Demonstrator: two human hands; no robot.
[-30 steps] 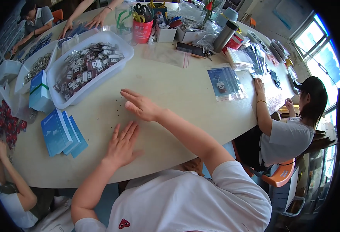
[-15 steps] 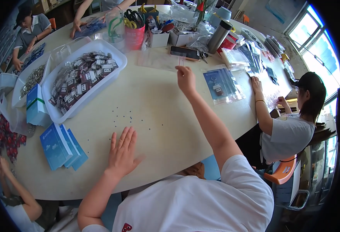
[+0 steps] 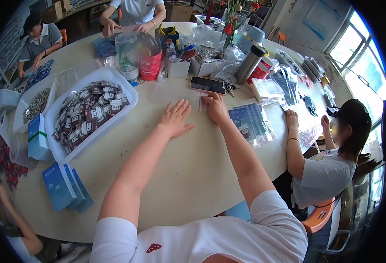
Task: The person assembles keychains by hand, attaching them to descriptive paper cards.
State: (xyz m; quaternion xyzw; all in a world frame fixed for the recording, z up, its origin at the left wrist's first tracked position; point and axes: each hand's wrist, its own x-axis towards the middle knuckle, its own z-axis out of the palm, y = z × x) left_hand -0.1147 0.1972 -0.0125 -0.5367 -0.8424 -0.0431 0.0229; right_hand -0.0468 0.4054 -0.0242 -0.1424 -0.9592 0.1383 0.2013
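My left hand (image 3: 175,117) lies palm down with its fingers spread, at the near left edge of a clear plastic bag (image 3: 172,93) on the table. My right hand (image 3: 217,108) has its fingers curled, pinching the bag's right end by a reddish strip. Just beyond it lies a dark-screened phone (image 3: 207,85). To the right of my right hand are several clear bags over blue cards, the top one with a keychain (image 3: 244,130). On the left stands a white tub (image 3: 133,99) heaped with small cassette-like keychains (image 3: 92,115).
Blue boxes or booklets (image 3: 61,184) stand at the left. Across the back are a pink cup (image 3: 150,65), a glass jar (image 3: 126,52) and a steel thermos (image 3: 251,65). Red pieces (image 3: 9,160) lie far left. Co-workers sit around the table, one close on my right (image 3: 329,171).
My left hand has moved forward and right, up to the bag. My right hand stays at the bag's end. Most of the scattered dark dots no longer show; my left forearm covers part of that area.
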